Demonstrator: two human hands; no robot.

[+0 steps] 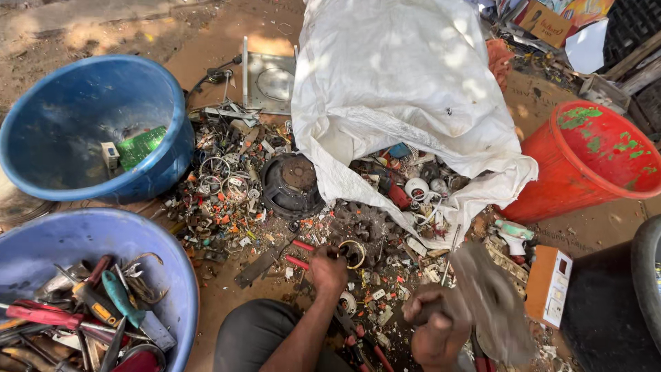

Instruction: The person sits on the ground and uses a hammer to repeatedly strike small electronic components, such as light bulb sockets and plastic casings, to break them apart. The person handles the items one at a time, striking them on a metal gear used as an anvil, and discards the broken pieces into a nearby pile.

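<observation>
Sorting scrap beside spilled white sack (399, 83).
Left hand (328, 269) pinching metal ring (353, 253); right hand (432, 324) gripping blurred hammer (490, 303), fist closed.

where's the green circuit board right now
In the head view it lies inside the upper blue tub at far left: the green circuit board rests against the tub's right inner wall, next to a small pale box.

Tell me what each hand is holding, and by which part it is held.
The left hand holds a small metal ring at its near edge, on the ground. The right hand grips the handle of a hammer, whose blurred head is raised.
</observation>
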